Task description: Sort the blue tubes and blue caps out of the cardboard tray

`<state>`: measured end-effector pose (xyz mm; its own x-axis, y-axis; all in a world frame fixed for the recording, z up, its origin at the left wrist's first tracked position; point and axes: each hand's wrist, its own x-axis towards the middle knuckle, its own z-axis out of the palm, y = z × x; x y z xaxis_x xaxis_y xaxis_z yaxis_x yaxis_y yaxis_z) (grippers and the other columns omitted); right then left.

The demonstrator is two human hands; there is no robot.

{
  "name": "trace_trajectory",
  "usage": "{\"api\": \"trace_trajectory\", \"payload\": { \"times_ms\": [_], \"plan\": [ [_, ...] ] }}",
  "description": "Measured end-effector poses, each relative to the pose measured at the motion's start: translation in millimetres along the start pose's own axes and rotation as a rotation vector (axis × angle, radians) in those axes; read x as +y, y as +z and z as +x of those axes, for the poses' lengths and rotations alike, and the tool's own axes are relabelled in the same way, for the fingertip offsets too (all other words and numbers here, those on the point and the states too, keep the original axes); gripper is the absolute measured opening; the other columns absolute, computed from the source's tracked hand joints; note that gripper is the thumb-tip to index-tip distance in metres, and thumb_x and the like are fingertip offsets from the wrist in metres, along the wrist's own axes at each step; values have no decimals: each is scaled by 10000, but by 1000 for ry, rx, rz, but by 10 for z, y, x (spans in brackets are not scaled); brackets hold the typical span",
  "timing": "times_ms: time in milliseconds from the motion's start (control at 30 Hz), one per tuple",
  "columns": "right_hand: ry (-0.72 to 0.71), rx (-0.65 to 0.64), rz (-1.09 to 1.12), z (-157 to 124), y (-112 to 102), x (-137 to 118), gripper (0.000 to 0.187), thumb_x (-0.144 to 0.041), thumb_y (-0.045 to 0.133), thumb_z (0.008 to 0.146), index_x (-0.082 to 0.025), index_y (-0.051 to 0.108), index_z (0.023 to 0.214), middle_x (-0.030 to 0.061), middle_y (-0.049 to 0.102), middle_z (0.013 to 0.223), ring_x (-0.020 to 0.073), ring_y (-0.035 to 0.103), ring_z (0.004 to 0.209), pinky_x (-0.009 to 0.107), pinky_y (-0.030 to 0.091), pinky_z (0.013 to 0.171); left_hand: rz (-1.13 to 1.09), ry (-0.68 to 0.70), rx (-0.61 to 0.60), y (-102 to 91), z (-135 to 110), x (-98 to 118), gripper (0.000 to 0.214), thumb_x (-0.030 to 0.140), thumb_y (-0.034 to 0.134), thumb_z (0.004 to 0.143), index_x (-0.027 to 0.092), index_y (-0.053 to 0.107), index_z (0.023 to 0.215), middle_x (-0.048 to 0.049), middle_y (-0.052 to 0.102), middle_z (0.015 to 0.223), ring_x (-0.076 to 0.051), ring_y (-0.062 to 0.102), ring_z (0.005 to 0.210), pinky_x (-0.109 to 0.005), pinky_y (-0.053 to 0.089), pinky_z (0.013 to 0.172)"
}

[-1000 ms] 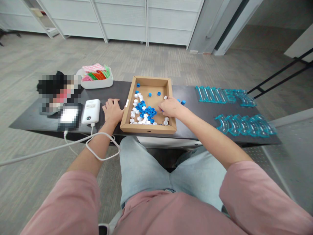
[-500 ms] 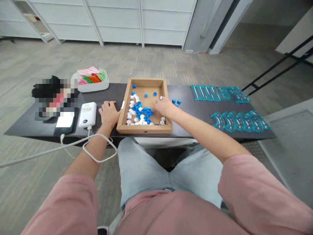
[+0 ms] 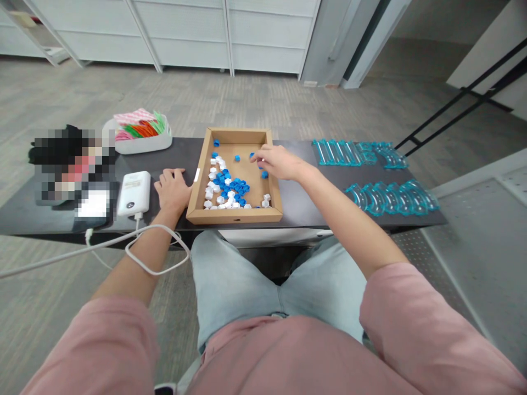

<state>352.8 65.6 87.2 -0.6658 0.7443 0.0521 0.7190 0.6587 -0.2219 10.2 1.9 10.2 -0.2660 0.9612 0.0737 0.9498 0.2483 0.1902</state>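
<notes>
A shallow cardboard tray [image 3: 234, 218] on the dark table holds a mix of small blue hexagonal pieces [image 3: 242, 187] and white hexagonal pieces [image 3: 209, 193], mostly heaped toward its left and near side. My left hand [image 3: 173, 191] rests flat on the table by the tray's left wall, fingers spread and holding nothing. Over the tray's right side hovers my right hand [image 3: 275, 161], its fingers bent and slightly apart. A speck of white shows between them. A loose blue piece [image 3: 264, 175] lies just below that hand. The hand hides part of the right wall.
Left of the tray are a white power bank [image 3: 134, 193] with a cable [image 3: 154, 271] crossing my left forearm, a blurred phone, and a white bin [image 3: 144, 145] of colourful strips. Teal transparent track-like pieces [image 3: 393, 198] lie in rows at the right.
My right hand has lifted and its fingers have loosened, uncovering blue pieces in the tray. The blue pieces on the table right of the tray are out of sight. The whole view has shifted slightly.
</notes>
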Motion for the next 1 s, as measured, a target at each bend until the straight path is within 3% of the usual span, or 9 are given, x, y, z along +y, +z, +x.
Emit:
{"api": "trace_trajectory", "payload": {
  "times_ms": [167,333,433,533,1000],
  "plan": [
    [139,302,232,-472,74,635,410,-337,528,1187,-217,821,1448,145,778,1365,277,736,1162,438,580,1085,-7,3,-26,-26,-13,-2,712,495,420,1128,47,570,1660,-362,530,1681,-529,519,1536,-646,398,1295],
    [392,537,468,-1000,602,1091,394,-449,578,1152,-222,841,1338,151,783,1356,261,780,1057,450,639,1029,1,10,-45,-38,-15,-5,720,513,369,1170,35,546,1678,-349,511,1694,-517,507,1531,-633,382,1304],
    [485,560,458,-1186,923,1134,300,-445,679,1088,-222,869,1151,141,805,1230,268,774,971,461,651,984,18,1,-45,-26,-10,-4,712,496,401,1163,47,543,1696,-346,509,1693,-512,513,1535,-627,388,1304],
    [507,600,401,-1288,1075,1112,227,-418,729,1054,-235,859,1082,127,809,1163,274,761,944,470,643,993,31,4,-46,-24,-10,1,713,488,442,1151,52,541,1707,-346,514,1686,-520,520,1542,-628,397,1299],
    [540,654,341,-1325,1141,1110,152,-400,734,1051,-255,755,1091,123,737,1179,286,730,956,482,636,993,29,-20,-73,-70,-12,30,677,412,453,1132,56,530,1703,-347,495,1706,-511,504,1562,-617,377,1308]
  ]
}}
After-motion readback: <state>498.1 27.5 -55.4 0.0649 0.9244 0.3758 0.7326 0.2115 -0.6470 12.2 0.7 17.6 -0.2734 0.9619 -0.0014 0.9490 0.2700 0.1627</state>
